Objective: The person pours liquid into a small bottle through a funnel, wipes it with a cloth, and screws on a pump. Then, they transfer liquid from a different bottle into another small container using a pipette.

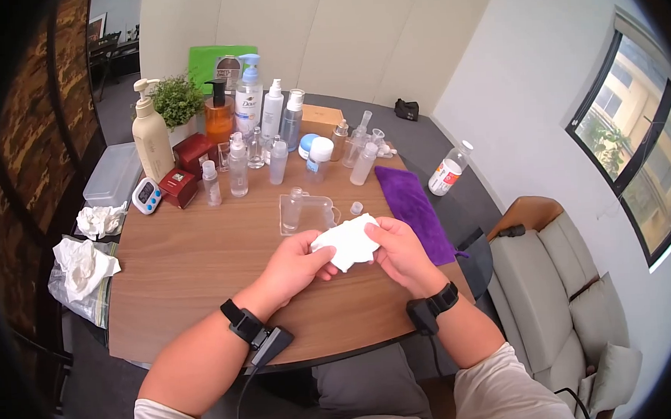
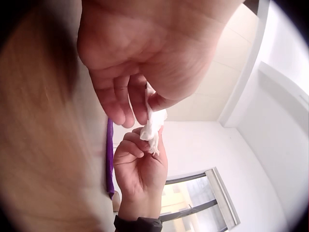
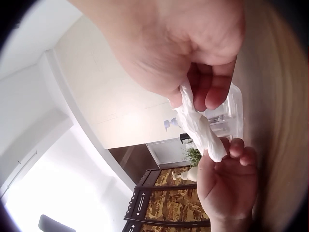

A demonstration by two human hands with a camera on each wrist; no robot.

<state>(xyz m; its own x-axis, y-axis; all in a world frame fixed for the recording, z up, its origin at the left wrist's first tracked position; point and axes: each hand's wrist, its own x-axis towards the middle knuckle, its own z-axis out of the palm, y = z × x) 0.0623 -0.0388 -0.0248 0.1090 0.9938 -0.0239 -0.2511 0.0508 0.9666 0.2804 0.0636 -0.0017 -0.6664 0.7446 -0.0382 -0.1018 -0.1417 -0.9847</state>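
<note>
Left hand (image 1: 284, 269): pinches one end of the white tissue (image 1: 346, 243) between thumb and fingers.
Right hand (image 1: 404, 253): pinches the opposite end; the two hands are near each other but apart.
White tissue: spans the gap between the hands, above the front of the table (image 1: 195, 285).
Dove bottle (image 1: 248, 111): "Dove" reads across its white body, below a blue pump.
Beige pump bottle (image 1: 154, 147): small lettering on its front, illegible.
Green packet (image 1: 202, 59): behind the bottles; pale writing on a dark patch, unreadable.
Red box (image 1: 179, 187): small pale emblem, too tiny to tell.
Timer (image 1: 147, 196): blue buttons, digits unclear.
Drink bottle (image 1: 449, 172): red-and-white label, words unclear, beside the purple cloth (image 1: 407, 194).
</note>
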